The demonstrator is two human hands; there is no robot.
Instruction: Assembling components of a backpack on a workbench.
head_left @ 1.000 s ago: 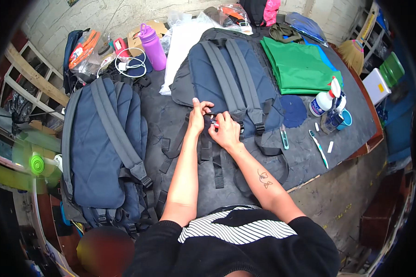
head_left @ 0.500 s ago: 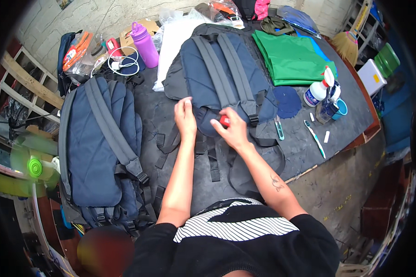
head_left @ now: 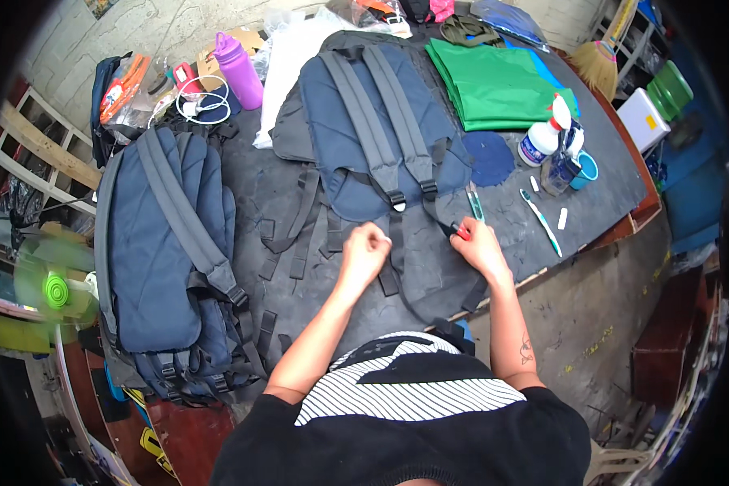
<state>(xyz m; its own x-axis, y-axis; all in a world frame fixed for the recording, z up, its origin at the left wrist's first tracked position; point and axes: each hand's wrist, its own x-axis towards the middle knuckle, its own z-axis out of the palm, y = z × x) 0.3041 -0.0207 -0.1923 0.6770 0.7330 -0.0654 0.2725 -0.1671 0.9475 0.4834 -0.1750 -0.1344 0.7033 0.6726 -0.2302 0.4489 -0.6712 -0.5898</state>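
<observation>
A blue-grey backpack (head_left: 352, 121) lies on the black-topped table with its two grey shoulder straps facing up. Just below its near edge is my left hand (head_left: 367, 253), fingers curled together beside a hanging black webbing strap (head_left: 396, 243); whatever they pinch is too small to name. My right hand (head_left: 482, 247), off the bag's near right corner, is closed round a small red object (head_left: 463, 233) with a dark tip. Another black strap runs from the right buckle (head_left: 428, 187) toward that hand. The left buckle (head_left: 396, 199) has a small white spot below it.
A second backpack (head_left: 158, 259) lies at the left. Right of the work are a teal cutter (head_left: 475, 202), toothbrush (head_left: 542, 223), spray bottle (head_left: 543, 134), blue cup (head_left: 585, 171) and green folded sheet (head_left: 498, 85). A purple bottle (head_left: 239, 71) stands behind; a blurred fan (head_left: 53, 287) is far left.
Both hands have come off the backpack's near edge toward me, the right one moving rightward with the red object. The bag's lower flap now lies flat and both buckles show.
</observation>
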